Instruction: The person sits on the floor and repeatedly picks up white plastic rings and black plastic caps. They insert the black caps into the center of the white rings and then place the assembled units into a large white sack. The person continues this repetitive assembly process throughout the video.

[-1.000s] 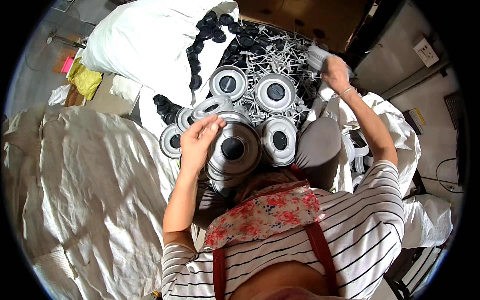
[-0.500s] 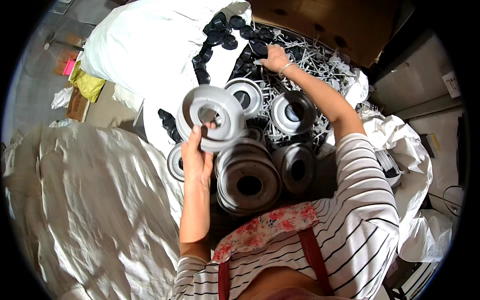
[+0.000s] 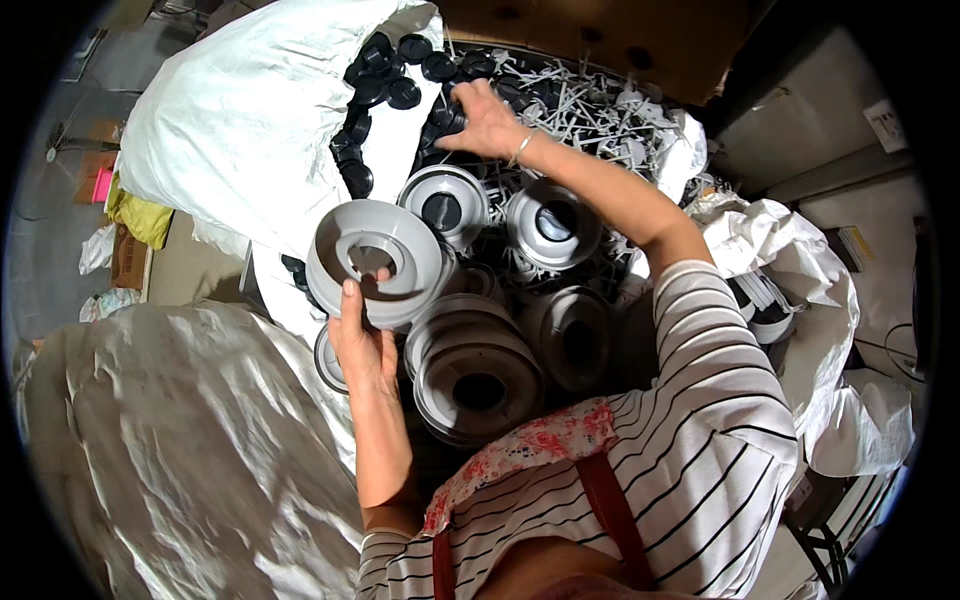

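Observation:
My left hand [image 3: 365,345] grips a grey round plastic part [image 3: 330,235], dish-shaped with a raised ring and a central hole. The thumb lies on its near side and a fingertip shows through the hole. At the far middle, my right hand [image 3: 488,122] is over a heap of black round caps [image 3: 403,93], its thumb and fingers apart around some of them. Whether it touches a cap is hard to make out. Several similar grey parts stand nearer me, including a stack [image 3: 480,385], one with a black centre [image 3: 443,205] and another with a dark centre [image 3: 553,225].
Thin white plastic pieces [image 3: 590,110] lie loose at the far right, before a brown cardboard box [image 3: 600,30]. A large white sack [image 3: 240,120] is at far left, and a crumpled silvery sheet [image 3: 200,430] spreads at near left. An opened white bag [image 3: 770,240] stands on the right.
The view has shifted, so most of the scene sits farther left. My right hand's fingers have spread and reach slightly left over the black caps. The left hand keeps hold of the grey part.

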Action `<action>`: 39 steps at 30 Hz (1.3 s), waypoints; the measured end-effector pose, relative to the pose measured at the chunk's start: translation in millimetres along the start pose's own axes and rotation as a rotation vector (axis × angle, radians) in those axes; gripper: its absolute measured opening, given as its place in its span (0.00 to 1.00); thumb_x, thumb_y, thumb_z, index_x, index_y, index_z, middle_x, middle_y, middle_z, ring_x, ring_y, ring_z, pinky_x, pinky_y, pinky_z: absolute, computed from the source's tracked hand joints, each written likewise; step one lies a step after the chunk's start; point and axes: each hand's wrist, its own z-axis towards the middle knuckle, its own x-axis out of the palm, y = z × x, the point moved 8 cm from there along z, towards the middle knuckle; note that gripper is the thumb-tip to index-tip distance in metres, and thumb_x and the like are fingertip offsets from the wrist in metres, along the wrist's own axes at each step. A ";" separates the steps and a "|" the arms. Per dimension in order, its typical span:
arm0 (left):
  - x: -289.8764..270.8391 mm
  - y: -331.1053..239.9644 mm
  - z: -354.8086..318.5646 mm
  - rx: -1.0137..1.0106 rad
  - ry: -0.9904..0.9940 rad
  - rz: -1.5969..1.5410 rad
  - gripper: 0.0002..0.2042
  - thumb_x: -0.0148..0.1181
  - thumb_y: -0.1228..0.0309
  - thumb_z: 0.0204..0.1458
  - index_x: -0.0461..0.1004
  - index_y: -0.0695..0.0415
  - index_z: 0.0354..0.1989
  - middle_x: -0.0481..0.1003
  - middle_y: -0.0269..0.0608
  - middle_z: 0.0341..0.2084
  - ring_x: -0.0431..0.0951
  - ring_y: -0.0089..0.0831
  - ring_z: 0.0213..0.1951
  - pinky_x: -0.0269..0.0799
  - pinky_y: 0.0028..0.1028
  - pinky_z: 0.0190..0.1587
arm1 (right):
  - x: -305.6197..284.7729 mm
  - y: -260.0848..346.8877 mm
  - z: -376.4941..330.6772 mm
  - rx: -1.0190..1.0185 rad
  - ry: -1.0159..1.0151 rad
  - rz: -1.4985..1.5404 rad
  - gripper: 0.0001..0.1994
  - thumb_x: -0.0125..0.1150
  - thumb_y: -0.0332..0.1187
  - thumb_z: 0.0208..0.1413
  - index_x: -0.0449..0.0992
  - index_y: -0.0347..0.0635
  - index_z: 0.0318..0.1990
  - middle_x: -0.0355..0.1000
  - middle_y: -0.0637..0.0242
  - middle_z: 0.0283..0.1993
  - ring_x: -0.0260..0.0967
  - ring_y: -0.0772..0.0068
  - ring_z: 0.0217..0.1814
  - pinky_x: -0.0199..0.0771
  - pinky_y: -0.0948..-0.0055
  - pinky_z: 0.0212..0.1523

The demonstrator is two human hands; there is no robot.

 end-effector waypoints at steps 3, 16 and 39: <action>12.0 -8.8 -7.9 0.036 0.151 -0.109 0.21 0.57 0.67 0.56 0.64 0.70 0.52 0.72 0.55 0.46 0.74 0.38 0.48 0.71 0.38 0.52 | -45.4 101.4 -48.7 -0.176 0.089 0.482 0.29 0.75 0.44 0.34 0.69 0.40 0.43 0.65 0.58 0.42 0.66 0.61 0.44 0.68 0.69 0.48; 26.5 -45.4 -107.9 0.141 0.428 0.087 0.28 0.62 0.62 0.52 0.63 0.69 0.54 0.72 0.47 0.47 0.74 0.34 0.47 0.70 0.33 0.51 | -122.0 235.8 -175.6 -0.838 0.252 0.246 0.32 0.70 0.30 0.32 0.62 0.28 0.48 0.61 0.51 0.44 0.62 0.51 0.49 0.67 0.64 0.51; 14.0 -43.0 -151.5 0.091 0.372 0.086 0.23 0.65 0.67 0.50 0.68 0.70 0.49 0.74 0.45 0.41 0.75 0.29 0.40 0.73 0.27 0.45 | -137.2 248.7 -234.7 -0.846 0.274 0.249 0.34 0.68 0.27 0.33 0.61 0.35 0.53 0.63 0.51 0.47 0.63 0.49 0.50 0.69 0.61 0.49</action>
